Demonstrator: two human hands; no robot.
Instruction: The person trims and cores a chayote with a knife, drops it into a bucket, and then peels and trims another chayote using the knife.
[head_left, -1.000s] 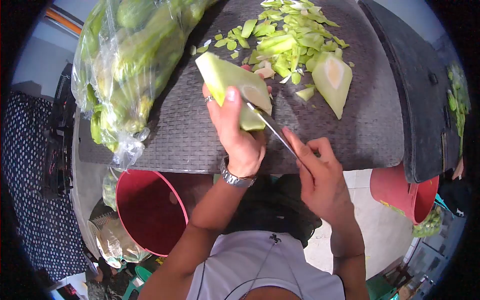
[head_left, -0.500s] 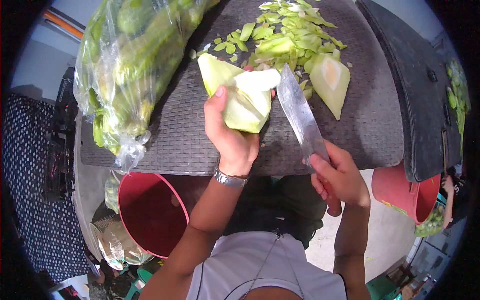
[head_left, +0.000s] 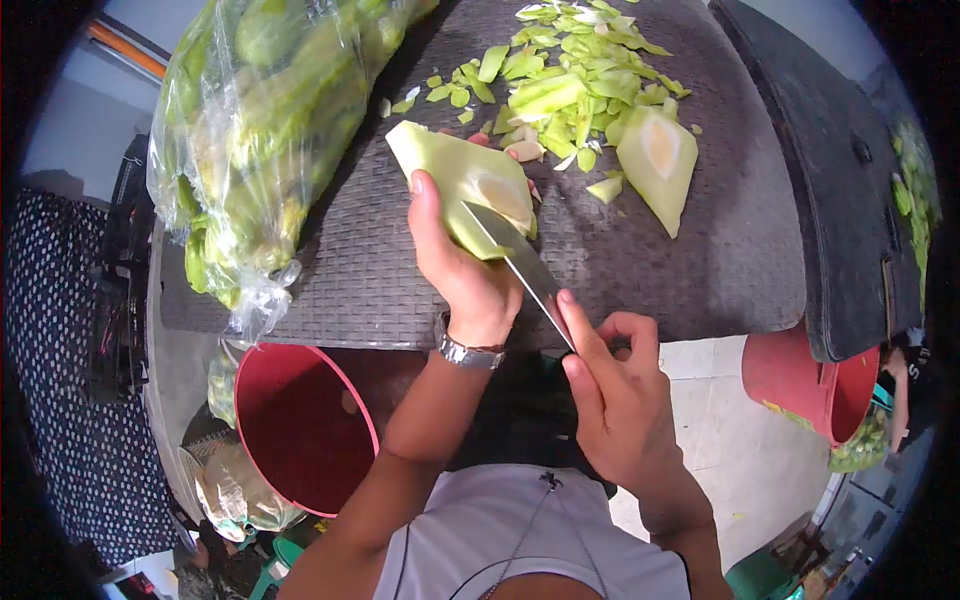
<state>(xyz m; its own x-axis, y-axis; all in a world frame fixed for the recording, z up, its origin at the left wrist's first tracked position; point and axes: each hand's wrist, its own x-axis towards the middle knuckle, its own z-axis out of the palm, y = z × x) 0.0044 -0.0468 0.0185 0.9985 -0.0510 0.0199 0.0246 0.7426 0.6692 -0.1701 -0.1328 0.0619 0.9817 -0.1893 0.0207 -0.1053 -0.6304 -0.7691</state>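
Observation:
My left hand is wrapped round a pale green peeled vegetable piece, its thumb on the near side and its cut face with a whitish core turned up. My right hand grips a knife, whose blade lies against the lower right part of the piece. The knife's handle is mostly hidden in my fingers. Beyond my hands, green peelings lie heaped on the dark woven table. Another peeled piece rests right of them, pale core showing.
A clear plastic bag of green vegetables lies at the table's left. Below the edge stand a red bucket at left and another red bucket at right. A dark chair back borders the right side. Part of a person shows far right.
The knife has swung from beside the piece back onto it, and my right hand has moved left. The white flap seen on the piece half a second ago no longer shows.

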